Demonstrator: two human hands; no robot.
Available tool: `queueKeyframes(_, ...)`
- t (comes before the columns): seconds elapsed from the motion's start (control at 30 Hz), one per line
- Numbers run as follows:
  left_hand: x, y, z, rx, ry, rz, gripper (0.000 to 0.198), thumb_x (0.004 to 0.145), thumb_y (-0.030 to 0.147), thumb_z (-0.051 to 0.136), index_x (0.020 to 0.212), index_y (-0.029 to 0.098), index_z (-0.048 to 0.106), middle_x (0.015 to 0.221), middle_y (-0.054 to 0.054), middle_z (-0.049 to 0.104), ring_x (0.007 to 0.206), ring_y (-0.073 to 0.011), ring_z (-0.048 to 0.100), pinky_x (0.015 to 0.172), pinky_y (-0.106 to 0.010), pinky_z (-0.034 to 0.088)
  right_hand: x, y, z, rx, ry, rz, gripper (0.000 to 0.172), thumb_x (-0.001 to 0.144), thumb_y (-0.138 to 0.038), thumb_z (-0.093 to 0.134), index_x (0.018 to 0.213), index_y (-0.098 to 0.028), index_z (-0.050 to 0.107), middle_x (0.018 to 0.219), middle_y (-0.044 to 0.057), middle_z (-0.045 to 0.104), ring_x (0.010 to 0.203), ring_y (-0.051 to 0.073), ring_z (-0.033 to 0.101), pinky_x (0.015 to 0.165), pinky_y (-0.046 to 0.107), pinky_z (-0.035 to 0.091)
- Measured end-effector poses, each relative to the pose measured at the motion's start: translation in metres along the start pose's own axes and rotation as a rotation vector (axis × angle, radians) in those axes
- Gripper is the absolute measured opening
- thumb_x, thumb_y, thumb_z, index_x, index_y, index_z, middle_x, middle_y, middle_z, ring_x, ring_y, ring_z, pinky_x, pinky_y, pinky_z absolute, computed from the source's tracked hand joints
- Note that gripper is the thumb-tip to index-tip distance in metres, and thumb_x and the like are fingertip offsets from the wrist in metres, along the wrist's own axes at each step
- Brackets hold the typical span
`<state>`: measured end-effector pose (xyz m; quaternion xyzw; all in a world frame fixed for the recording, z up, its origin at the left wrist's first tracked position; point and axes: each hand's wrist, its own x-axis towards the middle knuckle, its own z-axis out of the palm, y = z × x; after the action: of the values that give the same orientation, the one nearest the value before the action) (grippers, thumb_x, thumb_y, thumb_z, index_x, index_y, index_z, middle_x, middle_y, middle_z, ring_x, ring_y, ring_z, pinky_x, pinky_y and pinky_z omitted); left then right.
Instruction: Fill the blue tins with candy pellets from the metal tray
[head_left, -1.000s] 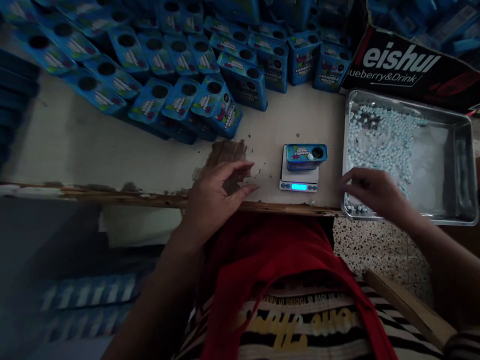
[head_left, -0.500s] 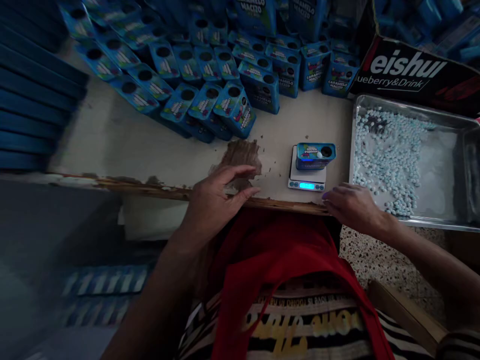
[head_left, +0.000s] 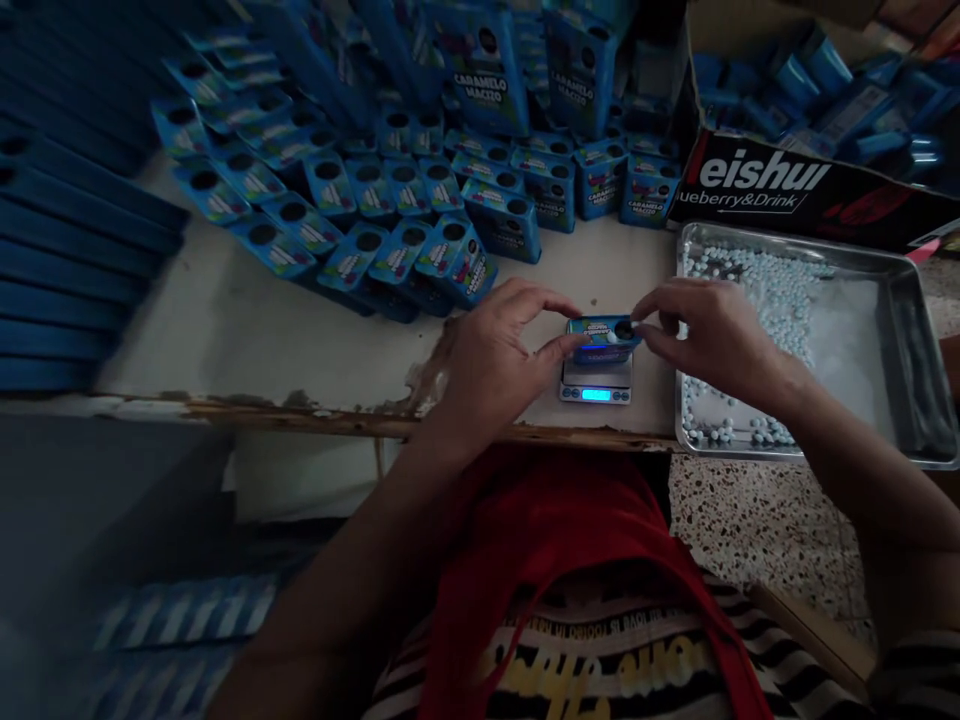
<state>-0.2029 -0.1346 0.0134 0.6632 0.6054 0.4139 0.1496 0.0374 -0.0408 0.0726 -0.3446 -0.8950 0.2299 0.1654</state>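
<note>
A blue candy tin (head_left: 600, 352) with a dark round opening in its top sits on a small digital scale (head_left: 598, 378) with a lit display. One pale candy (head_left: 611, 338) lies on the tin's top beside the opening. My left hand (head_left: 506, 350) has its thumb and index finger around the tin's left end. At the right end, by the opening, my right hand (head_left: 709, 325) closes its thumb and fingertips on the tin's edge. Whether a candy is also between those fingertips is too small to tell.
Rows of similar blue tins (head_left: 375, 235) stand across the back left of the worn table (head_left: 300, 345). To the right lies a metal tray (head_left: 874, 450) of pale candies (head_left: 780, 300). A black printed box (head_left: 810, 195) full of blue tins is behind it.
Both hands have moved from the table's front edge to the tin on the scale, the left going right, the right reaching up. The view has shifted slightly.
</note>
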Motion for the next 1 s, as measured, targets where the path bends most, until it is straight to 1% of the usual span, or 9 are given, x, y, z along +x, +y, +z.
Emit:
queueKeyframes(0.1, 0.008, 0.004, 0.008, 0.014, -0.044, -0.059, 0.017, 0.094, 0.031, 0.087, 0.107, 0.026, 0.078, 0.114, -0.004, 0.077, 0.113, -0.0261, 0.072, 0.105, -0.039, 0.059, 0.001, 0.012, 0.006, 0.123, 0.052, 0.058, 0.017, 0.09, -0.021, 0.071, 0.104, -0.02, 0.079, 0.087, 0.004, 0.073, 0.081, 0.02, 0.064, 0.08, 0.035, 0.049)
queueKeyframes(0.2, 0.021, 0.005, 0.022, 0.018, -0.091, -0.102, 0.022, 0.088, 0.029, 0.092, 0.103, 0.024, 0.076, 0.116, -0.005, 0.074, 0.113, -0.0266, 0.07, 0.104, -0.04, 0.057, -0.004, 0.028, 0.005, 0.466, 0.13, 0.253, 0.018, 0.087, -0.018, 0.067, 0.101, -0.02, 0.076, 0.099, 0.007, 0.077, 0.089, 0.021, 0.068, 0.085, 0.037, 0.056)
queueKeyframes(0.3, 0.035, 0.007, 0.038, -0.009, -0.145, -0.103, 0.025, 0.084, 0.026, 0.093, 0.098, 0.023, 0.074, 0.111, -0.005, 0.074, 0.109, -0.0259, 0.069, 0.103, -0.04, 0.058, -0.007, 0.038, 0.002, 0.835, 0.083, 0.413, 0.017, 0.081, -0.018, 0.069, 0.097, -0.02, 0.076, 0.105, 0.009, 0.08, 0.099, 0.024, 0.074, 0.092, 0.041, 0.063)
queueKeyframes(0.37, 0.041, 0.008, 0.042, -0.036, -0.154, -0.091, 0.025, 0.084, 0.026, 0.094, 0.098, 0.023, 0.073, 0.109, -0.005, 0.074, 0.106, -0.025, 0.07, 0.102, -0.039, 0.058, -0.007, 0.037, 0.003, 0.924, 0.046, 0.426, 0.016, 0.082, -0.02, 0.073, 0.097, -0.02, 0.078, 0.105, 0.009, 0.081, 0.103, 0.025, 0.077, 0.098, 0.043, 0.065)
queueKeyframes(0.53, 0.028, -0.006, 0.015, -0.065, 0.002, -0.123, 0.021, 0.087, 0.033, 0.089, 0.099, 0.024, 0.075, 0.107, -0.004, 0.074, 0.105, -0.0227, 0.071, 0.1, -0.036, 0.06, -0.004, 0.015, 0.015, 0.563, 0.071, 0.154, 0.016, 0.097, -0.022, 0.07, 0.103, -0.023, 0.085, 0.108, 0.006, 0.084, 0.109, 0.024, 0.079, 0.104, 0.041, 0.064)
queueKeyframes(0.67, 0.001, -0.024, -0.016, -0.065, 0.089, -0.273, 0.025, 0.082, 0.04, 0.085, 0.098, 0.022, 0.077, 0.105, -0.003, 0.076, 0.099, -0.022, 0.072, 0.095, -0.035, 0.06, -0.003, 0.0, 0.031, 0.132, -0.01, -0.082, 0.041, 0.102, -0.004, 0.054, 0.119, -0.025, 0.085, 0.125, 0.005, 0.084, 0.118, 0.023, 0.079, 0.106, 0.039, 0.063)
queueKeyframes(0.73, -0.009, -0.029, -0.023, -0.043, 0.099, -0.332, 0.029, 0.08, 0.043, 0.083, 0.099, 0.022, 0.078, 0.106, -0.004, 0.077, 0.099, -0.0228, 0.073, 0.095, -0.037, 0.059, -0.004, 0.001, 0.031, 0.031, -0.015, -0.128, 0.044, 0.103, -0.003, 0.054, 0.128, -0.025, 0.083, 0.135, 0.006, 0.082, 0.124, 0.023, 0.077, 0.109, 0.04, 0.062)
queueKeyframes(0.9, -0.023, -0.038, -0.025, 0.016, 0.089, -0.339, 0.036, 0.081, 0.054, 0.08, 0.1, 0.024, 0.08, 0.105, -0.004, 0.079, 0.098, -0.026, 0.073, 0.093, -0.041, 0.06, -0.031, 0.047, 0.001, -0.147, 0.223, 0.028, 0.029, 0.112, -0.021, 0.057, 0.129, -0.025, 0.081, 0.126, 0.009, 0.082, 0.117, 0.027, 0.077, 0.105, 0.047, 0.062)
queueKeyframes(1.0, -0.026, -0.047, -0.026, 0.031, 0.088, -0.327, 0.036, 0.084, 0.054, 0.08, 0.103, 0.024, 0.081, 0.107, -0.004, 0.08, 0.099, -0.0265, 0.074, 0.095, -0.043, 0.061, -0.066, 0.089, -0.007, -0.351, 0.029, 0.129, 0.034, 0.109, -0.036, 0.07, 0.14, -0.023, 0.076, 0.138, 0.016, 0.079, 0.126, 0.038, 0.072, 0.109, 0.059, 0.059)
